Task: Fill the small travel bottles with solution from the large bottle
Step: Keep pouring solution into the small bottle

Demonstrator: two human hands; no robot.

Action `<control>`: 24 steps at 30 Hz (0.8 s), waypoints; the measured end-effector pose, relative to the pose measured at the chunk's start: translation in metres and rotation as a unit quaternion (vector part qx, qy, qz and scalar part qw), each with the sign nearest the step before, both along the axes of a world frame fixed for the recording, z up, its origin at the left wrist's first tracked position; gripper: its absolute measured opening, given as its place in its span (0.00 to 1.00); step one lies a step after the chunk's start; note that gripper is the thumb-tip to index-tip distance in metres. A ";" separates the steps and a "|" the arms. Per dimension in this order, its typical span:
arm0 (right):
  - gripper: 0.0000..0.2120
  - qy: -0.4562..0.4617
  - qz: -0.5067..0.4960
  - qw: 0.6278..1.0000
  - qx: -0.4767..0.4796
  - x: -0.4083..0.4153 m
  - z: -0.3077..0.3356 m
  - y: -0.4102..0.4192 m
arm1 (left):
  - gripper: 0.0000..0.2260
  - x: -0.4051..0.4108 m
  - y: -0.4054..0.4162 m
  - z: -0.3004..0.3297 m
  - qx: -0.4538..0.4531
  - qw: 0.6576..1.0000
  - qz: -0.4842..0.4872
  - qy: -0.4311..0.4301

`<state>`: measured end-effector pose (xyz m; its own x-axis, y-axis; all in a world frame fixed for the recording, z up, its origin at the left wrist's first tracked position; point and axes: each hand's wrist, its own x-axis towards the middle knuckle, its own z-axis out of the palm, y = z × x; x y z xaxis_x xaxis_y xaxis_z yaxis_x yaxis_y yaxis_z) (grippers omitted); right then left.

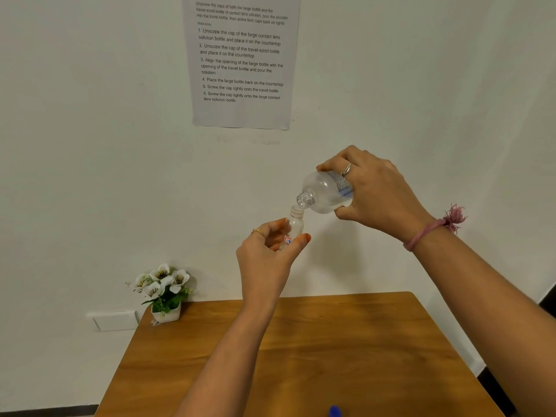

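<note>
Large bottle tipped over a small travel bottle, both held up above the worktop.

The right hand (373,194) grips the clear large bottle (326,191), tilted with its open neck just over the mouth of the travel bottle (294,225), held upright by the left hand (267,254), fingers curled round it. Below lies the wooden worktop (301,356), with a potted white flower plant (164,291) at its far left corner.

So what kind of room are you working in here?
Probably a staged indoor task station, not a real bathroom: a small wooden table against a bare white wall, a printed instruction sheet taped up, and a potted flower.
</note>
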<state>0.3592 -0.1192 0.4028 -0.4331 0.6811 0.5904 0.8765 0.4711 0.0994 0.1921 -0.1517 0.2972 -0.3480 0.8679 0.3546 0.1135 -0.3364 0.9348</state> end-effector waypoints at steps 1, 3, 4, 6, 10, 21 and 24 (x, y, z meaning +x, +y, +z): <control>0.28 -0.001 -0.001 1.000 0.000 0.000 0.000 0.000 | 0.18 0.000 0.000 0.000 0.000 1.000 -0.001 -0.001; 0.29 -0.003 -0.002 1.000 0.001 0.000 0.001 0.000 | 0.18 0.000 0.000 0.000 0.003 1.000 0.000 0.001; 0.29 -0.003 -0.003 1.000 0.002 0.000 0.001 -0.001 | 0.18 0.001 -0.001 0.000 0.004 1.000 0.001 0.003; 0.29 -0.002 -0.004 1.000 0.004 0.000 0.002 -0.001 | 0.18 0.000 -0.001 0.001 0.006 1.000 0.002 0.004; 0.29 -0.004 -0.004 1.000 0.006 0.000 0.002 -0.002 | 0.18 0.001 -0.001 0.001 0.006 1.000 0.002 0.006; 0.29 -0.007 -0.005 1.000 0.012 -0.001 0.004 -0.005 | 0.18 0.002 -0.006 0.001 0.007 1.000 -0.002 -0.006; 0.29 -0.006 -0.004 1.000 0.013 -0.001 0.004 -0.006 | 0.18 0.001 -0.007 0.002 0.006 1.000 -0.003 -0.008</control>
<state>0.3577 -0.1253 0.4068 -0.4357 0.6685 0.6027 0.8786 0.4615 0.1232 0.1935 -0.1584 0.2993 -0.3489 0.8653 0.3600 0.0974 -0.3485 0.9322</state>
